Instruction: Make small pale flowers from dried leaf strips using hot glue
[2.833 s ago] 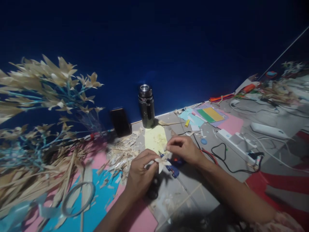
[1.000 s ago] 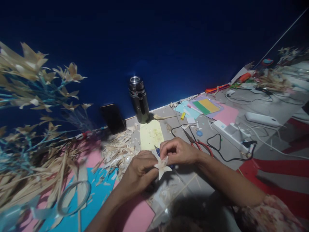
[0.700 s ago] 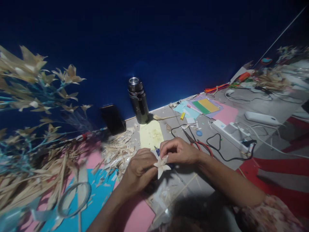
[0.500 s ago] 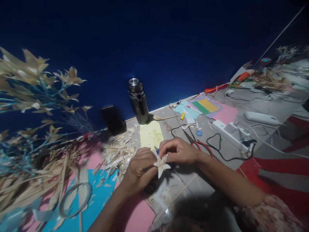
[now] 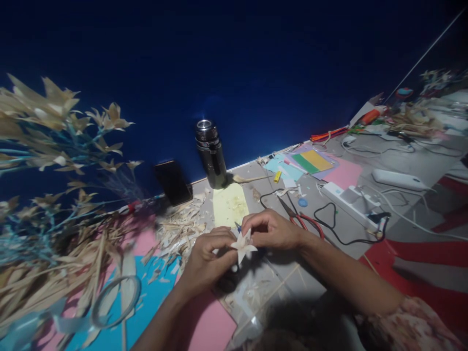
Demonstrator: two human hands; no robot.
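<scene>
A small pale star-shaped flower (image 5: 243,246) is held between my two hands, over the tiled surface. My left hand (image 5: 210,256) is closed on it from the left, fingers bent and thumb at its petals. From the right, my right hand (image 5: 270,229) pinches its upper petals with thumb and forefinger. A small blue pointed thing (image 5: 238,226) shows just behind the flower, partly hidden by my fingers. Beyond my hands lies a yellow paper (image 5: 230,204) with crumbs on it.
A dark flask (image 5: 212,156) and a black phone (image 5: 173,183) stand near the blue wall. Scissors (image 5: 305,222), a power strip (image 5: 351,204) and cables lie right. Left are dried strips (image 5: 54,278), a tape roll (image 5: 116,302), flower stems (image 5: 73,146) and coloured sheets.
The flower has turned and tilted a little between my fingers, its petals now pointing differently. My left hand has shifted slightly. The view has moved very slightly.
</scene>
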